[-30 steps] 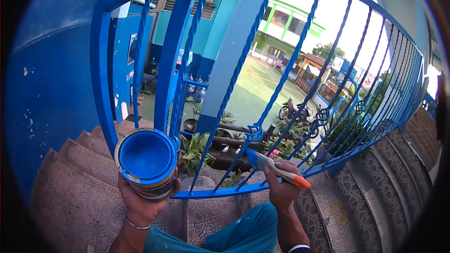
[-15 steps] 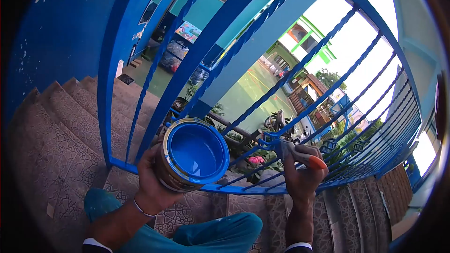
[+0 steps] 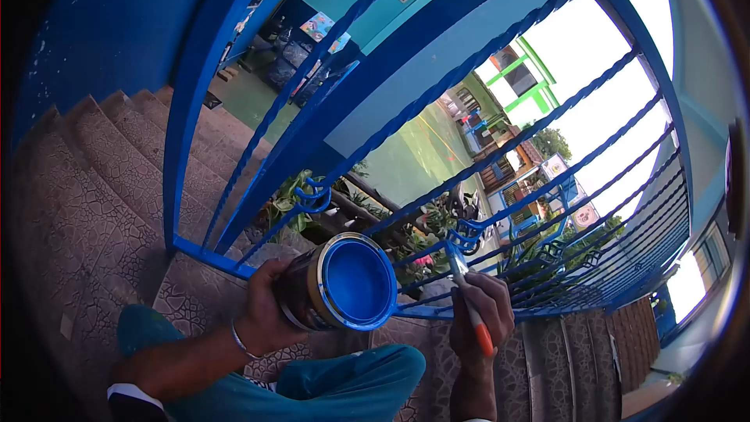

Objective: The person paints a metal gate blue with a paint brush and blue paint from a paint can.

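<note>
My left hand (image 3: 269, 309) grips a round paint can (image 3: 301, 289) from its left side and underneath. The can is tilted, its mouth facing right and up, and blue paint (image 3: 359, 281) shows inside, with a coated rim. My right hand (image 3: 480, 309) is closed around a paintbrush (image 3: 473, 309) with a whitish handle ending in orange. The brush head points up and lies right at a curled ornament (image 3: 466, 236) on a twisted bar of the blue metal railing (image 3: 234, 266). The bristles look blue.
Stone-patterned steps (image 3: 101, 180) run down on the left and below the railing. My knees in teal trousers (image 3: 344, 383) are close under the can. Plants (image 3: 289, 203) and rocks stand behind the bars, and a blue wall (image 3: 109, 31) rises at left.
My right hand has moved left and turned, so the brush points more upward at the ornament. The can has shifted slightly right and lower, and the view has tilted.
</note>
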Action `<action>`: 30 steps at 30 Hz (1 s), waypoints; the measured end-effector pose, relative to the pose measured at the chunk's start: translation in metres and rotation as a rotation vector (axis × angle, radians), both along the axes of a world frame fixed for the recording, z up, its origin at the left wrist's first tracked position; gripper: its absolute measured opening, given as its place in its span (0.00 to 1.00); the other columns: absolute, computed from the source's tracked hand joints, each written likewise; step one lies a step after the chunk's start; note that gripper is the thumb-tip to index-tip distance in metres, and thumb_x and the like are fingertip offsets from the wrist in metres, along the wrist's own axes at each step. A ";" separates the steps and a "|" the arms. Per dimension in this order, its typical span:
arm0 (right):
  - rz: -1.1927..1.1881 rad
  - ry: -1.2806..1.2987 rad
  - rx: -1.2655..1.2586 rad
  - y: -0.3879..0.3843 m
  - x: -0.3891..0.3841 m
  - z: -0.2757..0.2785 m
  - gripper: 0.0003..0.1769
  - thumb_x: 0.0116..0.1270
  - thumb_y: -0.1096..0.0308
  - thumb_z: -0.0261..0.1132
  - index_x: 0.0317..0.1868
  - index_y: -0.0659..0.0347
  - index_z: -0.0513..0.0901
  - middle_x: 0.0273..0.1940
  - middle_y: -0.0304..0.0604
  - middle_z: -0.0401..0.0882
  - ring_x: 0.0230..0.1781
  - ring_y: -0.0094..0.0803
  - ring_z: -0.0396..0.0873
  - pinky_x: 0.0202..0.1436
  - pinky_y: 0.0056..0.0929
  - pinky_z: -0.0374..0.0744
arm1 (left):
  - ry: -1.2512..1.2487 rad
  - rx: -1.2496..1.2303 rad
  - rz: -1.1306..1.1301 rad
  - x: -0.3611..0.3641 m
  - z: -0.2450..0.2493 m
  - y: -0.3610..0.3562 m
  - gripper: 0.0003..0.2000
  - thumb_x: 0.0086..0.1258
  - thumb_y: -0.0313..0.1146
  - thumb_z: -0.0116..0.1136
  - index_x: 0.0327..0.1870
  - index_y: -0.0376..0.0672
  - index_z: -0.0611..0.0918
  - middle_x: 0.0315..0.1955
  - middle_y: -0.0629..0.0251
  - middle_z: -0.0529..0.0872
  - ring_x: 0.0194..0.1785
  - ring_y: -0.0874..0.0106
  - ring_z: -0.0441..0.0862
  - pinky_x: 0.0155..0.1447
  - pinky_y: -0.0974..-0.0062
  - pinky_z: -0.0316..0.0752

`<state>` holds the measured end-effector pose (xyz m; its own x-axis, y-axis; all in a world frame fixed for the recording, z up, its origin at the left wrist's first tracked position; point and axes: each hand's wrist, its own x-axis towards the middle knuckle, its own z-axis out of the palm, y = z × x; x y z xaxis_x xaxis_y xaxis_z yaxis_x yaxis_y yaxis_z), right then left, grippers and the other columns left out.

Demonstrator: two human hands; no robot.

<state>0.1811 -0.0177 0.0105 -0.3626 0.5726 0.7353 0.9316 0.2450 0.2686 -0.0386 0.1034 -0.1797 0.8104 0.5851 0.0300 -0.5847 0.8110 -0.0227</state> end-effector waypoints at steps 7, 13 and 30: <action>-0.130 -0.595 -0.530 0.024 -0.002 -0.006 0.16 0.64 0.66 0.75 0.53 0.53 0.88 0.58 0.40 0.86 0.62 0.37 0.84 0.66 0.49 0.76 | -0.060 -0.072 -0.045 -0.017 -0.019 0.003 0.35 0.76 0.60 0.53 0.75 0.44 0.81 0.68 0.53 0.87 0.71 0.53 0.85 0.76 0.43 0.78; -0.112 -0.871 -0.539 0.055 -0.008 -0.012 0.15 0.69 0.61 0.71 0.53 0.54 0.83 0.53 0.43 0.86 0.60 0.38 0.82 0.64 0.49 0.75 | -0.044 -0.067 0.007 -0.034 -0.018 0.011 0.35 0.76 0.60 0.53 0.74 0.41 0.81 0.66 0.50 0.89 0.68 0.51 0.87 0.73 0.43 0.80; -0.292 -0.399 -0.500 0.011 -0.021 0.015 0.17 0.64 0.60 0.76 0.53 0.51 0.89 0.60 0.40 0.91 0.55 0.35 0.84 0.57 0.42 0.71 | -0.041 -0.126 0.049 -0.036 -0.016 0.028 0.37 0.77 0.60 0.51 0.76 0.40 0.80 0.68 0.50 0.88 0.69 0.52 0.87 0.74 0.44 0.81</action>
<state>0.1602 -0.0062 0.0259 -0.3294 0.9225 0.2014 0.8321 0.1827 0.5237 -0.0750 0.1315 -0.1956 0.7805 0.6251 -0.0134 -0.6199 0.7708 -0.1470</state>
